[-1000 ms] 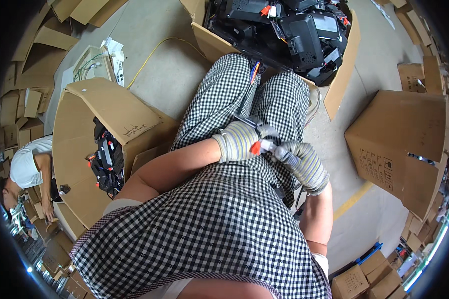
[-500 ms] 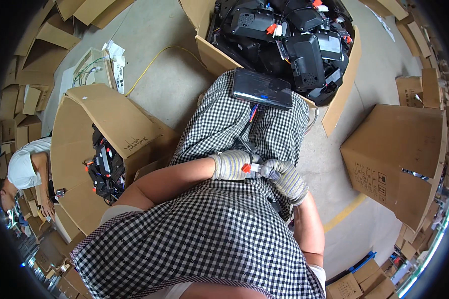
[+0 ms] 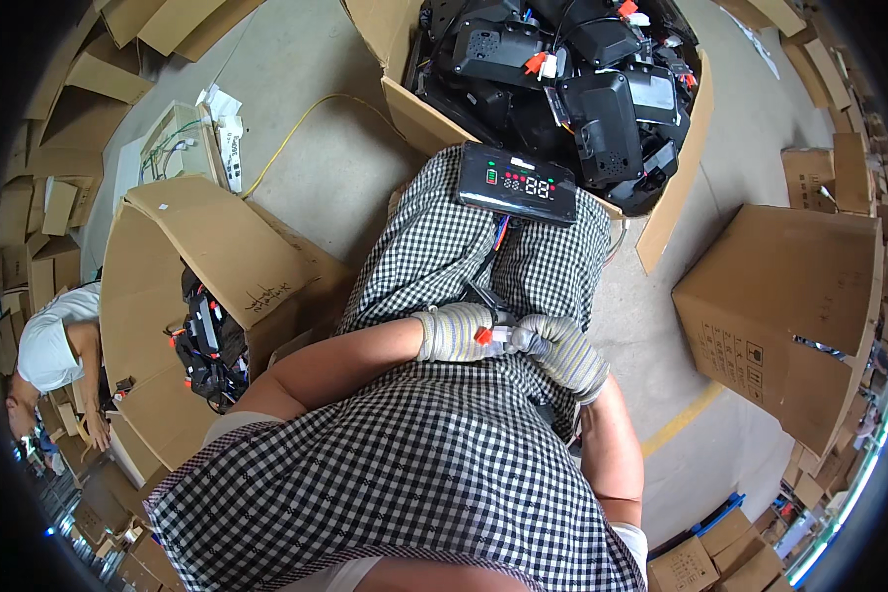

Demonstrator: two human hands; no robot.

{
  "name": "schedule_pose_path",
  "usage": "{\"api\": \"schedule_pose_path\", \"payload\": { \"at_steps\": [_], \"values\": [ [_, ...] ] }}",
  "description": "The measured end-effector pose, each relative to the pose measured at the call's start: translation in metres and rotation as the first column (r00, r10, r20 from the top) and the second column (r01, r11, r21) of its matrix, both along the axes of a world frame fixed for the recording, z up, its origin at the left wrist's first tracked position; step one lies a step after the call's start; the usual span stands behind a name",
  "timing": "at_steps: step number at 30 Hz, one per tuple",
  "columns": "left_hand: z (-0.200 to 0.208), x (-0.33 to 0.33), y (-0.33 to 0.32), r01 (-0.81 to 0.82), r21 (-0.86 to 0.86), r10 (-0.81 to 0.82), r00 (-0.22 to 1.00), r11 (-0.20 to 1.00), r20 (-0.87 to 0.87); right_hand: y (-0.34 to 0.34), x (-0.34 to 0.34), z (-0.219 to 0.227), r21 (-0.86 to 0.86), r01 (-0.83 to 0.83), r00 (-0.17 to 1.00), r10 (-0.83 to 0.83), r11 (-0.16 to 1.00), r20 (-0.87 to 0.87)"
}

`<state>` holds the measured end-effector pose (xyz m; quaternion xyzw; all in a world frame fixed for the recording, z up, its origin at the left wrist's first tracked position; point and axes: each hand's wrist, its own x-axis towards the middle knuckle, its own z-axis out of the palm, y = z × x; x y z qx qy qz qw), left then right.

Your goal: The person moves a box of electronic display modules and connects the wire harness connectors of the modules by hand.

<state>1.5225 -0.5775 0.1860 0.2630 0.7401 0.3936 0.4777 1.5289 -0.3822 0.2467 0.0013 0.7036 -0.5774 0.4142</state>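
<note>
A black display unit (image 3: 503, 198) rests across my knees, its screen lit with white digits and small red and green signs. Wires run from it down between my legs toward my hands. My left hand (image 3: 454, 333), in a striped knit glove, is closed around a wire connector with a red part (image 3: 483, 336). Against it, my gloved right hand (image 3: 565, 357) pinches a white connector (image 3: 504, 335). The two connectors meet between my fingers; how far they are joined is hidden.
Ahead stands an open carton (image 3: 429, 120) full of black display units with red and white plugs. At my left another carton (image 3: 153, 326) holds wired black parts. A closed-looking box (image 3: 760, 306) is at right. A yellow cable (image 3: 306, 118) crosses the floor. A co-worker (image 3: 59, 340) bends at far left.
The display on my knees was dark and is now lit. My hands have barely moved and keep hold of the connectors. The co-worker's arm has shifted slightly.
</note>
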Motion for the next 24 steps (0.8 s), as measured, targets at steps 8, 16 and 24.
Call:
{"api": "schedule_pose_path", "payload": {
  "at_steps": [8,16,24],
  "values": [
    [0.014,0.006,-0.009,-0.525,0.406,0.402,0.845,0.748,0.352,0.019,-0.095,0.053,0.138,0.530,0.785,-0.423,0.837,-0.452],
    [0.004,0.010,0.002,-0.536,0.503,0.468,0.842,0.678,0.267,-0.056,-0.232,0.020,0.447,0.530,0.443,0.214,0.721,-0.871],
    [0.035,-0.002,0.004,-0.688,0.311,0.536,0.714,0.656,0.451,-0.079,-0.277,0.021,0.697,0.507,0.628,0.337,0.507,-0.701]
  ]
}}
